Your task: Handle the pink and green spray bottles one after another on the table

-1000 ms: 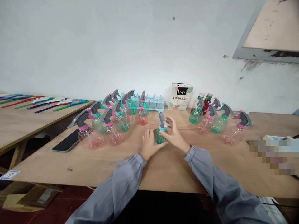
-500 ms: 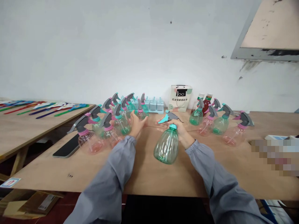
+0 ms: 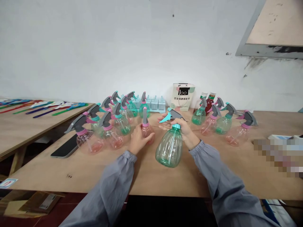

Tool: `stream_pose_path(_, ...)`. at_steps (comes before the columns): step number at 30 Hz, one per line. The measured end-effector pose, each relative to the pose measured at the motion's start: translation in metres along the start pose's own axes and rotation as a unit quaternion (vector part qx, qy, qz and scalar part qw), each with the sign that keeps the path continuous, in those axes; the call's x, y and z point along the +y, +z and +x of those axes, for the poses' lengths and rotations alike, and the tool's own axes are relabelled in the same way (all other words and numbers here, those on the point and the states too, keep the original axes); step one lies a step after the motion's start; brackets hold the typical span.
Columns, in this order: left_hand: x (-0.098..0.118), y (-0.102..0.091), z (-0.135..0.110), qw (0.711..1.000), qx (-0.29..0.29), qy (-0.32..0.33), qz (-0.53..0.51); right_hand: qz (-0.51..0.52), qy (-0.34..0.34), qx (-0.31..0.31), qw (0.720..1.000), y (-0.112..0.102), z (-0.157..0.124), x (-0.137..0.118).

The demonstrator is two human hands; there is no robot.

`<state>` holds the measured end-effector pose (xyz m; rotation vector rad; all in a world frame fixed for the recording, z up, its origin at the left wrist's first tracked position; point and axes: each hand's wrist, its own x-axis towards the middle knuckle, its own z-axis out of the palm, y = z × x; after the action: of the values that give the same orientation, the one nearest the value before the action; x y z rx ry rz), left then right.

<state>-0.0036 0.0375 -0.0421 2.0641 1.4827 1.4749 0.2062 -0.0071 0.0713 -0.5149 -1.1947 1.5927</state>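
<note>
Through the head view I see a pale wall (image 3: 99, 47) on the far side and, below it, the wooden desk (image 3: 99, 178). A cluster of pink and green spray bottles (image 3: 113, 138) stands at the left, with a smaller cluster (image 3: 223, 124) at the right. A printed paper bag (image 3: 182, 99) is upright by the wall between them, just right of a pale blue ice-pop mould (image 3: 155, 105).

Nearer me, the clear green spray bottle (image 3: 169, 149) is in my right hand (image 3: 183, 127), which is closed about its neck from the far right side, fingers passing behind. The bottle leans: its long axis runs from a base toward the near left up to a neck at the far right. I cannot tell whether the base touches the desk.

My left hand (image 3: 139, 138) is curled around the pink spray bottle (image 3: 148, 135), thumb across its near side and fingers at its left; how firmly it presses, I cannot tell. That bottle stands nearly upright, just right of the left palm, which is much the nearer hand to it. It sits left and far of the green one, whose teal trigger (image 3: 166, 118) points left, toward it.
</note>
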Motion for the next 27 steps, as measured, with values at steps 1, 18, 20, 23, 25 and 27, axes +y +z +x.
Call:
stream_pose_path(1, 0.003, -0.002, -0.007, 1.000, 0.000, 0.001, 0.013, -0.005, -0.008, 0.008, 1.000, 0.001, 0.000, 0.001)
stream_pose_path(18, 0.011, 0.002, -0.017, 1.000, 0.002, 0.026, 0.000, -0.121, 0.000, 0.031, 0.992, 0.007, -0.003, 0.002)
stream_pose_path(20, 0.012, 0.001, -0.017, 1.000, -0.002, 0.021, 0.008, -0.122, 0.000, 0.030, 0.992, 0.005, -0.002, 0.001)
stream_pose_path(23, 0.012, 0.001, -0.017, 1.000, -0.003, 0.008, 0.025, -0.145, -0.001, 0.021, 0.989, 0.002, -0.002, -0.001)
stream_pose_path(25, 0.012, 0.001, -0.017, 1.000, -0.002, 0.004, 0.030, -0.157, -0.003, 0.017, 0.988, 0.001, -0.002, -0.002)
stream_pose_path(27, 0.012, 0.002, -0.017, 1.000, -0.002, 0.003, 0.031, -0.161, -0.008, 0.011, 0.987, 0.001, -0.002, -0.003)
